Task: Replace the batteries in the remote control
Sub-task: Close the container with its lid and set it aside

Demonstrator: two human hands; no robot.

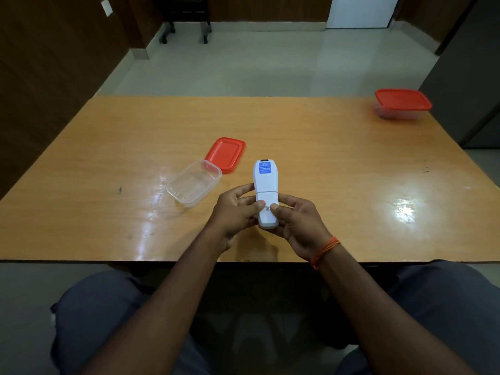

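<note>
Above the near edge of the wooden table (338, 163) you held the white remote control (266, 193) face down, its blue label at the far end and its back cover shut. Your left hand (234, 212) and right hand (299, 226) both gripped its near half, thumbs pressing the cover. Left of the remote sat an open clear container (193, 182) touching its red lid (226, 154); a closed red-lidded container (403, 104) stood far right of it, pale tiled floor (243, 63) beyond
</note>
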